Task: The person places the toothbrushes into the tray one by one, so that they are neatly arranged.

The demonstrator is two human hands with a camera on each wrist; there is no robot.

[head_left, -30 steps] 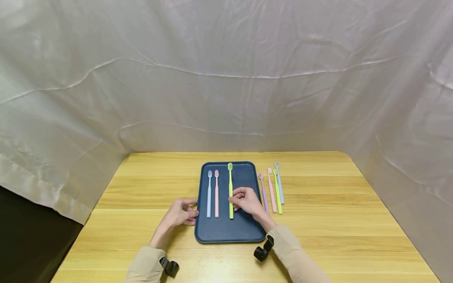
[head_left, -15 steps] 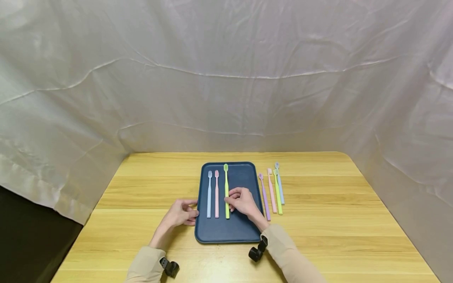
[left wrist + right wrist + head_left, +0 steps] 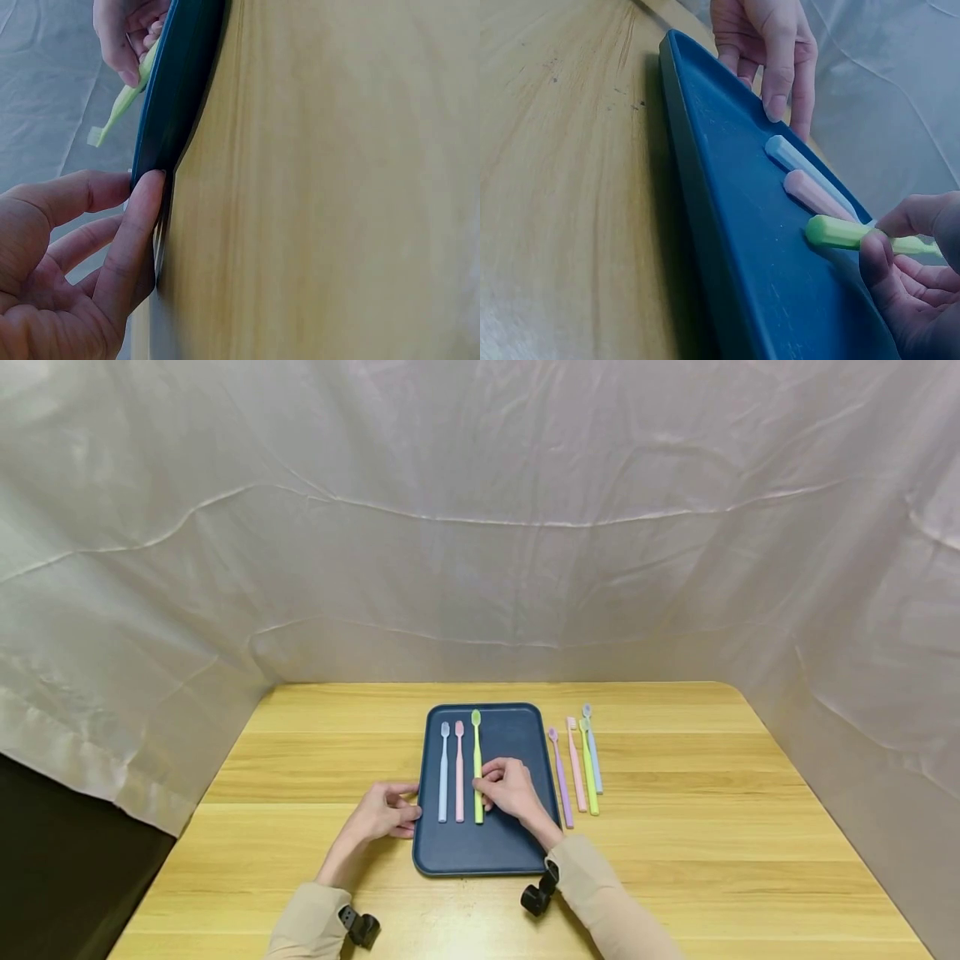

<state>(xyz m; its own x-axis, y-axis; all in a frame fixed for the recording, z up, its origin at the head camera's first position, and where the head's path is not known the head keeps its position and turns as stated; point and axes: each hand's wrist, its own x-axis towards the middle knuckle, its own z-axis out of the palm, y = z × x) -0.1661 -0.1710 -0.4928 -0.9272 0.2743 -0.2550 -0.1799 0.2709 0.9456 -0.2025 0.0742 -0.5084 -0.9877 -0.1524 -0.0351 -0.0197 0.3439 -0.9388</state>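
My right hand (image 3: 510,787) pinches a yellow-green toothbrush (image 3: 477,760) by its handle between thumb and fingers, over the dark blue tray (image 3: 487,852). In the right wrist view the green handle (image 3: 836,232) casts a shadow on the tray and looks slightly raised. To its left a pink toothbrush (image 3: 460,777) and a light blue toothbrush (image 3: 442,781) lie parallel on the tray, heads away from me. My left hand (image 3: 382,811) holds the tray's left rim; in the left wrist view its fingertips (image 3: 150,187) touch that edge.
Right of the tray, on the wooden table (image 3: 712,827), lie a purple toothbrush (image 3: 561,781), a pink one (image 3: 576,768), a green one (image 3: 590,772) and a light blue one (image 3: 595,752). Pale cloth (image 3: 480,568) hangs behind and at both sides.
My right hand has moved left with the green toothbrush, bringing it closer beside the pink one on the tray. My left hand has stayed at the tray's rim.
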